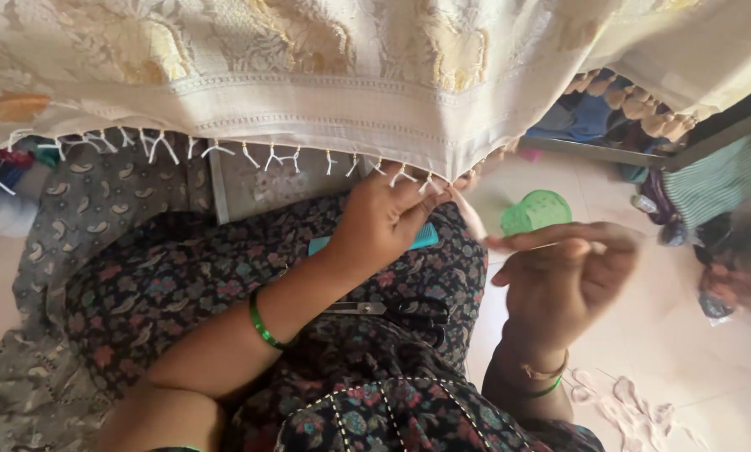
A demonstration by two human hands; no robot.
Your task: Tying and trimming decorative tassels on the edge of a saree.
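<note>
A cream cloth [325, 92] with gold woven patterns hangs across the top, its lower edge lined with small white knotted tassels [279, 157]. My left hand [380, 222] pinches the cloth's edge near its corner, fingers closed on the fringe. My right hand [564, 280] is a little to the right and lower, blurred, with its fingers pinched on a pale strand of thread [473, 218] that runs up to the cloth's edge. Both wrists wear green bangles.
A pair of black-handled scissors [401, 310] and a teal comb [371, 243] lie on my lap, which is covered in dark floral fabric. A green plastic cup [536, 211] stands on the pale floor. Thread scraps [631, 406] lie at lower right; clothes are piled at the far right.
</note>
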